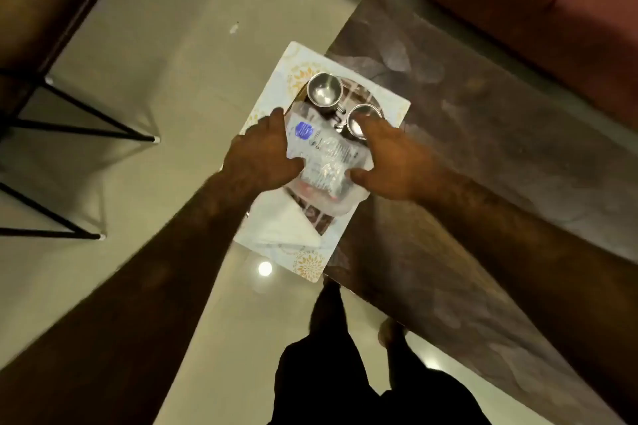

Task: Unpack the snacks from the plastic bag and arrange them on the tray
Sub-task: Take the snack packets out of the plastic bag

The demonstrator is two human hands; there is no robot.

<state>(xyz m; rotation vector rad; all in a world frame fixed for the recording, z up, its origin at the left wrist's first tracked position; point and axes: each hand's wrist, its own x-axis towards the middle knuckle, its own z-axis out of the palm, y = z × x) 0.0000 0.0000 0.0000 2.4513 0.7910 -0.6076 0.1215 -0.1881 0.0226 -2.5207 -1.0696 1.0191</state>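
One rectangular tray [312, 262], pale with gold floral corners, overhangs the left edge of a dark marbled table [483, 148]. On the tray, from the left: the left hand [260, 157] gripping one crinkled clear plastic bag [324, 162] at tray centre, two round shiny steel cups [324, 89] behind the bag, and the right hand [390, 162] clasping the bag's other side.

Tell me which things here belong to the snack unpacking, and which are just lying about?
Part of the job:
plastic bag
tray
left hand
right hand

Just lying about:
two steel cups on the tray
white napkin
dark table
red sofa
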